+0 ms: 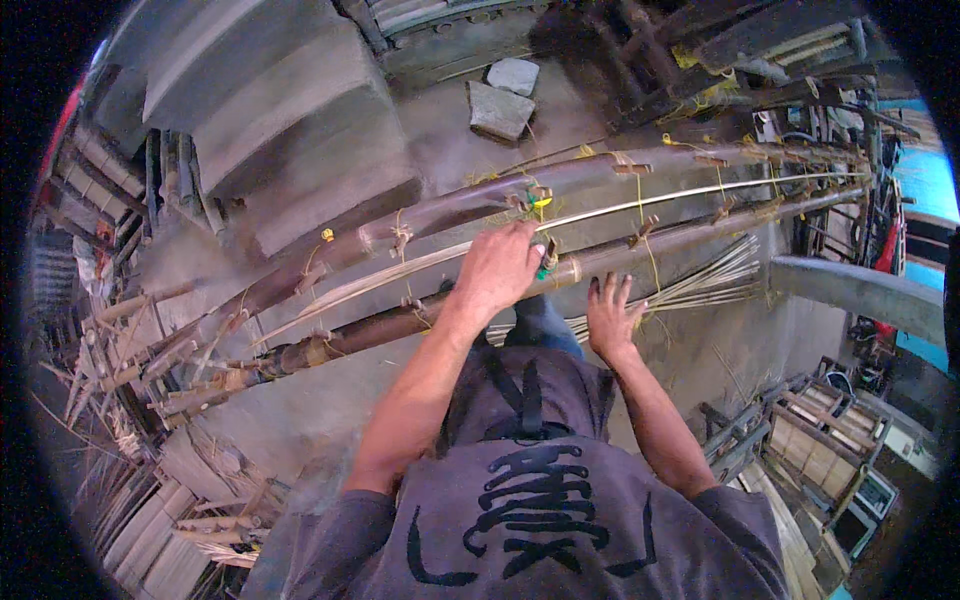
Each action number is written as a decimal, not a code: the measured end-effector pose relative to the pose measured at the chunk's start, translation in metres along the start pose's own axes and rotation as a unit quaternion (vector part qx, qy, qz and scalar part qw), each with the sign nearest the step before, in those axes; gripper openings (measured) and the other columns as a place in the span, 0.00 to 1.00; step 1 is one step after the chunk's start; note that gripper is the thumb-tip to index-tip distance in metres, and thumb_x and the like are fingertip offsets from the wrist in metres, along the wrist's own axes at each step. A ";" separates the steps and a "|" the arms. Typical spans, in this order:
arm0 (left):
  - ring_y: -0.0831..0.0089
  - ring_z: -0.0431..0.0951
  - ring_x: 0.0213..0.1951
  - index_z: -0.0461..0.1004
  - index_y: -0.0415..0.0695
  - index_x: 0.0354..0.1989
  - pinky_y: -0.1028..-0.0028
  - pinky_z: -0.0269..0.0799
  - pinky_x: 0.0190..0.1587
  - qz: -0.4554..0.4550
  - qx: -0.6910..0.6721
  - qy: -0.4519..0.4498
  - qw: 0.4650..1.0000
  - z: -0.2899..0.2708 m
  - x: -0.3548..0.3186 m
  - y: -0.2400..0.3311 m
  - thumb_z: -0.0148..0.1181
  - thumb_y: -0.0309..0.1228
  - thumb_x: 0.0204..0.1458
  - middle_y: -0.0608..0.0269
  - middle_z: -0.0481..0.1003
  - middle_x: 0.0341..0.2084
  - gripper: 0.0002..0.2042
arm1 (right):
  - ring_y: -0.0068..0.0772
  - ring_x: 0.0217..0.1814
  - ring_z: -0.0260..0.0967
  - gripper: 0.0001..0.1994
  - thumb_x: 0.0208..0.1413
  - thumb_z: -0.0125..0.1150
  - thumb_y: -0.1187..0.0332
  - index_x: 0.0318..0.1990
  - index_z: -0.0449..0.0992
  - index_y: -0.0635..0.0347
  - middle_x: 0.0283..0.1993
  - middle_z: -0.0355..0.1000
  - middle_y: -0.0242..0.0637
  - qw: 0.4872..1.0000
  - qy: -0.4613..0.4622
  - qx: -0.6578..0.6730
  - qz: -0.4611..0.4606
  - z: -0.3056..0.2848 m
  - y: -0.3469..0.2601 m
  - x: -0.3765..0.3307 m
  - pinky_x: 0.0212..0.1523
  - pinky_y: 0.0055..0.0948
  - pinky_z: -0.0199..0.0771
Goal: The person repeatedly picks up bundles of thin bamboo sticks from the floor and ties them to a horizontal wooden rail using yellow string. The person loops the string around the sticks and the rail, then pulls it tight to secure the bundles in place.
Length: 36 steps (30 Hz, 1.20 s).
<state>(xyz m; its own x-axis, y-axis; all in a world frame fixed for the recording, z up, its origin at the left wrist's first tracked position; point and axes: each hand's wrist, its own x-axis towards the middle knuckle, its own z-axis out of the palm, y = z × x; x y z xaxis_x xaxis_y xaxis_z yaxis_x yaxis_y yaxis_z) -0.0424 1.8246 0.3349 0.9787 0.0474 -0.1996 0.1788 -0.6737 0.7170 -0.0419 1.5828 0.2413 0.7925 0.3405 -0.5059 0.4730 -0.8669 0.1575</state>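
Bamboo poles (pixel 440 210) lie lashed side by side with a pale thin strip (pixel 640 208) running between them. Over that strip the left hand (pixel 497 268) sits, grip curled around a green tool (pixel 541 268). Just below the nearer pole, the right hand (pixel 612 318) hangs open, fingers spread, holding nothing.

flat stones (pixel 505 95) on floor | concrete steps (pixel 270 130) | split strips (pixel 715 278)

The left hand (pixel 497 268) covers most of a small green object (pixel 541 268), leaving its kind unclear; the bamboo poles' (pixel 440 212) far ends blur toward the rim.
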 end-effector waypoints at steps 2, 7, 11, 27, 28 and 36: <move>0.47 0.71 0.47 0.67 0.38 0.51 0.57 0.65 0.52 -0.020 -0.010 -0.017 1.000 -0.007 0.003 0.001 0.48 0.34 0.54 0.42 0.72 0.43 0.18 | 0.58 0.69 0.42 0.28 0.49 0.52 0.72 0.61 0.59 0.57 0.63 0.55 0.51 0.999 0.027 -0.010 -0.015 -0.009 -0.003 -0.001 0.59 0.68 0.46; 0.47 0.71 0.46 0.68 0.38 0.50 0.57 0.65 0.51 -0.018 -0.032 -0.013 0.999 -0.005 0.004 0.007 0.48 0.33 0.53 0.42 0.72 0.43 0.18 | 0.47 0.59 0.61 0.19 0.49 0.56 0.68 0.51 0.70 0.59 0.50 0.69 0.47 0.914 -0.073 0.339 -0.210 -0.007 -0.017 0.023 0.60 0.42 0.57; 0.47 0.73 0.43 0.69 0.39 0.50 0.56 0.66 0.49 -0.027 0.007 -0.025 0.999 0.011 0.006 0.001 0.48 0.32 0.52 0.45 0.73 0.41 0.18 | 0.43 0.44 0.70 0.11 0.53 0.56 0.64 0.39 0.75 0.60 0.38 0.72 0.46 0.802 -0.124 0.495 -0.310 -0.096 0.023 -0.025 0.48 0.39 0.67; 0.46 0.74 0.31 0.75 0.38 0.29 0.54 0.67 0.37 -0.063 0.058 0.115 0.990 0.032 0.026 0.009 0.46 0.38 0.55 0.45 0.75 0.26 0.16 | 0.46 0.30 0.70 0.21 0.59 0.42 0.53 0.29 0.74 0.61 0.29 0.73 0.45 0.856 0.096 0.433 -0.266 -0.165 -0.058 0.207 0.32 0.41 0.67; 0.45 0.74 0.31 0.75 0.38 0.29 0.54 0.67 0.37 -0.064 0.061 0.111 0.990 0.034 0.032 0.011 0.47 0.38 0.55 0.44 0.75 0.26 0.16 | 0.45 0.27 0.69 0.19 0.59 0.45 0.54 0.28 0.73 0.60 0.29 0.73 0.43 0.786 0.040 0.557 -0.265 -0.167 -0.053 0.219 0.29 0.39 0.66; 0.62 0.76 0.31 0.76 0.40 0.33 0.64 0.69 0.38 -0.120 -0.060 0.109 0.985 0.020 0.021 0.014 0.43 0.40 0.58 0.53 0.76 0.26 0.18 | 0.49 0.33 0.73 0.11 0.51 0.48 0.63 0.29 0.72 0.61 0.30 0.72 0.48 0.801 -0.004 0.282 -0.528 -0.071 -0.053 0.025 0.33 0.46 0.73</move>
<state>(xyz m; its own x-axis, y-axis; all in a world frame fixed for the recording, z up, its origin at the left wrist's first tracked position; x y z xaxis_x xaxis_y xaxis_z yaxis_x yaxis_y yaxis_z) -0.0217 1.8012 0.3270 0.9024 0.3616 -0.2342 0.4062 -0.5328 0.7424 -0.0198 1.6636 0.2805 0.0611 0.9921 -0.1099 0.6275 -0.1238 -0.7687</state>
